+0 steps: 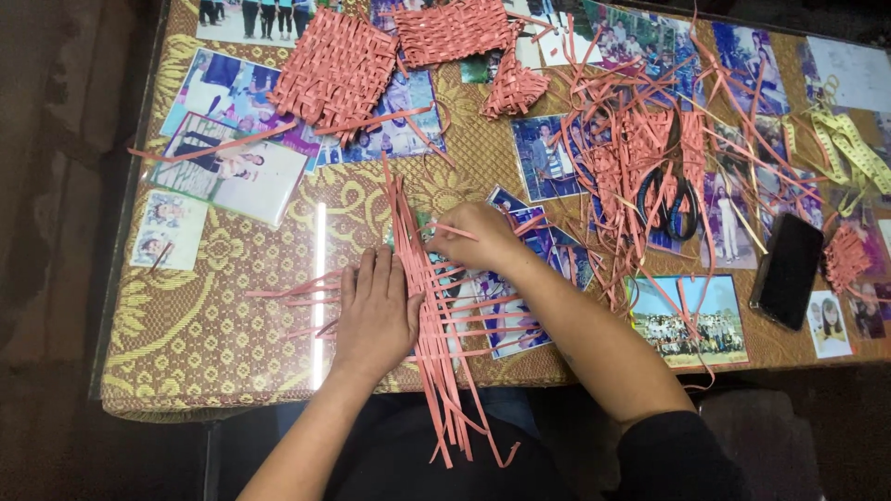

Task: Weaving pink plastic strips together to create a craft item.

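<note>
My left hand [374, 311] lies flat, fingers apart, pressing on a half-woven mat of pink paper strips [429, 306] at the near table edge. Long vertical strips run from the table middle down past the edge. Horizontal strips stick out left under my palm. My right hand [481, 236] is pinched on one loose pink strip [447, 228] at the mat's upper right.
Two finished pink woven mats [336, 67] [453, 28] and a smaller piece [513, 88] lie at the back. A tangle of loose strips [640, 148] covers black scissors [676, 206]. A black phone [789, 269] and yellow measuring tape [845, 144] are at right. Photos lie under the glass top [232, 176].
</note>
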